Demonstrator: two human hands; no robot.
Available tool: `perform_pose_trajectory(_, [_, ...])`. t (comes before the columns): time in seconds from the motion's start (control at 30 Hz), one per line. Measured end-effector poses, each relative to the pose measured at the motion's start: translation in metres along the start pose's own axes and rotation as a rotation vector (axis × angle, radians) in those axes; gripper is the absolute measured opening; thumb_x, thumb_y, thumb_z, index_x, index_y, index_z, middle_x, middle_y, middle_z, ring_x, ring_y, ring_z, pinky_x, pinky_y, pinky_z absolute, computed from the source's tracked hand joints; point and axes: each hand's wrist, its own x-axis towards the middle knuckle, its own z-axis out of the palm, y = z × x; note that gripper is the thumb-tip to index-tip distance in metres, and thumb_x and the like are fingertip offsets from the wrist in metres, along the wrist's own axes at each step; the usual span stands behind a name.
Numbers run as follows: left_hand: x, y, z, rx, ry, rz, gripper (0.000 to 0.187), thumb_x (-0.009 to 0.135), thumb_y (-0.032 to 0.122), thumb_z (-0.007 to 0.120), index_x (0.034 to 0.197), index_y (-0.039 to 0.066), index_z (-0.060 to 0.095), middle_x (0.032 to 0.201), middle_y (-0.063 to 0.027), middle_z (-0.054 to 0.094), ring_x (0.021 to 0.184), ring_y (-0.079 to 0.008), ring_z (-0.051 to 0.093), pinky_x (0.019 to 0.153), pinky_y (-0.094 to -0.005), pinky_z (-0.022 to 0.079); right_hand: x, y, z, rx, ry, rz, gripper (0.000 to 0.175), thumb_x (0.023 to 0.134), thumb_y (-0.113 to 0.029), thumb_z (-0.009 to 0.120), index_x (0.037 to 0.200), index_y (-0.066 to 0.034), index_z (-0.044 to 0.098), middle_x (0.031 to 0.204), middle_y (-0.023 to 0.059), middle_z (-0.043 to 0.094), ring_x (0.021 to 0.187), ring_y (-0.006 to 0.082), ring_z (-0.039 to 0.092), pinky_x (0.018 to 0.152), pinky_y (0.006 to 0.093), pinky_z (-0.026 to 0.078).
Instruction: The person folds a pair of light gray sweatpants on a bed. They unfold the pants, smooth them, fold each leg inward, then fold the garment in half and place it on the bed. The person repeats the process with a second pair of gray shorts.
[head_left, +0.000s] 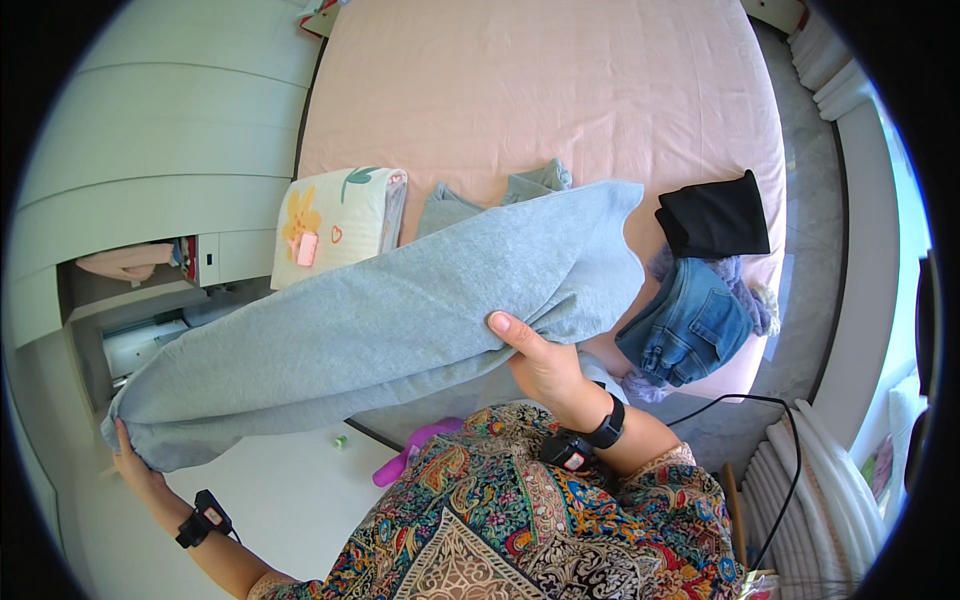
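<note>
A long, light-grey knit garment (360, 322), which looks like trousers doubled lengthwise, stretches slantwise in front of me. At its lower left end, my left hand (139, 465) grips the cloth from underneath, with most of its fingers hidden behind the fabric. My right hand (544, 367) pinches the lower edge nearer the other end, thumb on top and fingers out of sight. The wide right end spreads over the near part of the bed (540, 90). Behind the garment, another grey-green piece of clothing (536, 184) lies on the sheet, partly covered from view.
A folded flowered quilt (341, 202) with a small pink object (305, 249) on it lies left. On the right are folded black cloth (716, 217), blue jeans (686, 322) and a fuzzy purple item (739, 300). White cabinets (165, 127) line the left; a black cable (795, 450) loops right.
</note>
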Motion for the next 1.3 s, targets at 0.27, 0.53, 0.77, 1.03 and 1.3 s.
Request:
perform_pose_trajectory(0.27, [-0.008,-0.018,0.006,0.009,-0.001,-0.010,0.054,0.088,0.033,0.072,0.124,-0.005,0.057,0.118,-0.0150,0.063,0.104,-0.0238,0.063,0.090,-0.0356,0.051,-0.002,-0.002,0.003,-0.003,-0.006,0.031,0.056,0.083,0.002,0.071,0.133,-0.0037,0.047,0.129,0.0071,0.055,0.119,0.0208,0.053,0.105,0.0364,0.041])
perform_pose_trajectory(0.53, [-0.027,-0.028,0.042,0.027,-0.112,-0.030,0.053,0.088,0.033,0.071,0.124,-0.004,0.057,0.119,-0.0135,0.062,0.106,-0.0225,0.061,0.091,-0.0339,0.048,0.001,-0.002,0.005,0.036,0.059,0.095,0.052,0.084,-0.001,0.071,0.131,-0.0042,0.049,0.126,0.0070,0.058,0.117,0.0207,0.054,0.103,0.0366,0.042])
perform_pose_trajectory(0.77, [-0.058,-0.038,0.087,-0.296,-0.319,-0.262,0.049,0.091,0.032,0.065,0.126,-0.002,0.056,0.118,-0.0109,0.062,0.107,-0.0216,0.059,0.092,-0.0329,0.047,0.009,-0.007,-0.003,0.179,0.072,0.176,0.042,0.090,-0.011,0.064,0.129,-0.0032,0.051,0.127,0.0086,0.059,0.118,0.0233,0.055,0.104,0.0381,0.041])
perform_pose_trajectory(1.03, [-0.169,-0.034,0.200,0.240,-0.474,0.505,0.048,0.081,0.004,0.055,0.129,0.005,0.054,0.140,-0.0082,0.048,0.128,-0.0226,0.046,0.109,-0.0356,0.032,0.002,-0.006,-0.021,0.093,-0.028,0.266,0.038,0.089,-0.010,0.060,0.124,0.0006,0.055,0.120,0.0096,0.063,0.110,0.0236,0.060,0.098,0.0383,0.046])
perform_pose_trajectory(1.3, [-0.236,-0.037,0.312,-0.140,-1.253,0.140,0.041,0.086,0.019,0.067,0.121,-0.001,0.060,0.123,-0.0096,0.062,0.118,-0.0208,0.053,0.104,-0.0354,0.036,-0.004,0.017,-0.033,-0.146,-0.082,0.508,0.030,0.085,-0.014,0.062,0.108,0.0042,0.067,0.113,0.0105,0.067,0.103,0.0210,0.062,0.094,0.0328,0.047])
